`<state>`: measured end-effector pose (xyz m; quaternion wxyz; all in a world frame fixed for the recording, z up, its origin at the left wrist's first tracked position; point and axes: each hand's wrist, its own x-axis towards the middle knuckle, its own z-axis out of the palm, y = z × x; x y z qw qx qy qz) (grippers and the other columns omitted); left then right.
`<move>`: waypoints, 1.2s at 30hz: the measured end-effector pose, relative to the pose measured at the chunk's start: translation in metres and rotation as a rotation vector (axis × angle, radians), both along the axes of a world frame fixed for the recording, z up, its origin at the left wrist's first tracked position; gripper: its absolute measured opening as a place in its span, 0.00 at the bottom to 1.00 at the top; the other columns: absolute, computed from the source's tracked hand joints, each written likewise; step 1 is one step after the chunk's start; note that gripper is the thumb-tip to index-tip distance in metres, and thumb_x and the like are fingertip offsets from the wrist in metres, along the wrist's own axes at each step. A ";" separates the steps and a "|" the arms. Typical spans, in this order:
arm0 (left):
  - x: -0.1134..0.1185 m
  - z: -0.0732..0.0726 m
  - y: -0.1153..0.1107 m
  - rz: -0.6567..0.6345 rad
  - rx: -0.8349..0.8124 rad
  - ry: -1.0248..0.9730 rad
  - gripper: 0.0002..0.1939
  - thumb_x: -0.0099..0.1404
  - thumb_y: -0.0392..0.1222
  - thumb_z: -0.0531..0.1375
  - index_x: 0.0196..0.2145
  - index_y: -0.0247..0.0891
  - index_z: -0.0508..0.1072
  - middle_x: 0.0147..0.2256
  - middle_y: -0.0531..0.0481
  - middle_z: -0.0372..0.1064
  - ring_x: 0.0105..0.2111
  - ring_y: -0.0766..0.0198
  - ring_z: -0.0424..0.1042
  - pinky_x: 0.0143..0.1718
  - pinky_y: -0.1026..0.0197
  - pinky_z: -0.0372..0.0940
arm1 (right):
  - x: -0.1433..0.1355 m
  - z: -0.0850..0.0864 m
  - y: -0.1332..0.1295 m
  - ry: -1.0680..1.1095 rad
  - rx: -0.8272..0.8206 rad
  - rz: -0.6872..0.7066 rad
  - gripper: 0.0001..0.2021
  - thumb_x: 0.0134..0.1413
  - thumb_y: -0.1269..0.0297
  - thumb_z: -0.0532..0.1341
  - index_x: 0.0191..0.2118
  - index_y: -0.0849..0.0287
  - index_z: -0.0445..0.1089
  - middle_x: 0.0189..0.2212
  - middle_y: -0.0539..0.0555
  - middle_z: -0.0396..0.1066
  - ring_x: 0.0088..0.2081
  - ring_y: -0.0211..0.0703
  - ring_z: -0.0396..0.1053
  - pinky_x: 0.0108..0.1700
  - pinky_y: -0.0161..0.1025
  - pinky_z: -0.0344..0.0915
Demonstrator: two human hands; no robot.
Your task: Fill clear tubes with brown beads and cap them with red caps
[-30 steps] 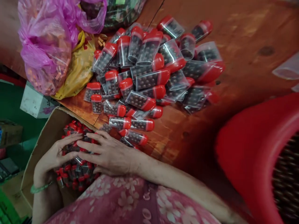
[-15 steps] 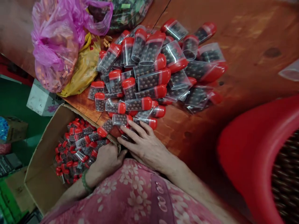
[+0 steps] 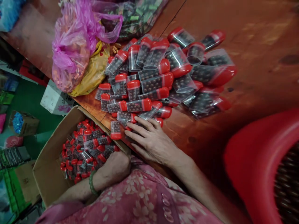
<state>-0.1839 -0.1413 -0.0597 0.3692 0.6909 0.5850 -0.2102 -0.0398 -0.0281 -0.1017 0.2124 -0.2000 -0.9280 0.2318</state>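
We see the right hand (image 3: 150, 140) spread open, fingertips on red-ended packs (image 3: 139, 105) by the table (image 3: 254, 62) edge. The left hand (image 3: 119, 163) curls beside the cardboard box (image 3: 48, 174) (more packs fill it); we cannot tell whether it grips anything.

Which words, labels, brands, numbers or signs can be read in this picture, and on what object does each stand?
None can be read with certainty.
White box: dark printed marks, too blurred to read.
Yellow bag: small red mark, too unclear to read.
Red-capped containers: no readable lettering shows.
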 end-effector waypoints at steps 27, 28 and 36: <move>-0.123 -0.015 0.113 0.445 0.804 -0.240 0.74 0.39 0.75 0.63 0.68 0.34 0.27 0.68 0.26 0.16 0.67 0.36 0.19 0.65 0.34 0.31 | -0.006 -0.017 -0.002 0.051 0.107 -0.485 0.54 0.45 0.43 0.65 0.69 0.61 0.38 0.69 0.74 0.33 0.66 0.77 0.39 0.56 0.70 0.52; -0.127 -0.018 0.122 0.506 0.814 -0.305 0.70 0.44 0.76 0.60 0.68 0.34 0.31 0.68 0.27 0.19 0.68 0.38 0.22 0.65 0.36 0.31 | -0.007 -0.017 0.000 0.045 0.108 -0.475 0.53 0.45 0.43 0.65 0.69 0.61 0.39 0.68 0.73 0.36 0.66 0.76 0.40 0.56 0.70 0.52; -0.115 -0.029 0.152 0.662 1.042 -0.389 0.34 0.66 0.65 0.46 0.54 0.34 0.70 0.59 0.36 0.56 0.59 0.53 0.60 0.63 0.50 0.51 | -0.030 -0.010 0.005 0.007 0.094 -0.370 0.42 0.50 0.50 0.64 0.67 0.58 0.50 0.67 0.72 0.43 0.61 0.72 0.49 0.53 0.68 0.57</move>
